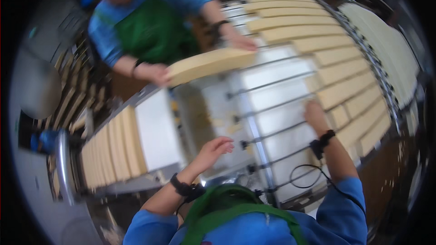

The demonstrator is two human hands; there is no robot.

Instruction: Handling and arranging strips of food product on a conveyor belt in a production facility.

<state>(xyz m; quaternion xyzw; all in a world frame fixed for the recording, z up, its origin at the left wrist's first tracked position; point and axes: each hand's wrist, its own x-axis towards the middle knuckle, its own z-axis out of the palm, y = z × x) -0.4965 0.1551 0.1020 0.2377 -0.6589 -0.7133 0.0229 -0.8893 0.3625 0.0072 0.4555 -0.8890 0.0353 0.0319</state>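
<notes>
My left hand [212, 153] hovers over the gap beside the white panel, fingers stretched out and nothing in them. Farther right, my right hand [314, 114] reaches to the near-left ends of long pale-yellow bars [347, 95] lying on a rack of dark parallel rods. Motion blur smears its fingertips, so whether they grip or only touch a bar cannot be told. Across from me, a person in a green apron [152, 31] holds one pale-yellow bar [211, 66] level, with a hand at each end. The material of the bars is unclear.
Several similar bars [113, 147] lie side by side at the left, next to a white panel [159, 129]. Crumbs [220, 122] litter the open trough. A metal rail [254, 122] edges the rods [281, 109]. A cream-coloured belt [381, 50] curves along the far right.
</notes>
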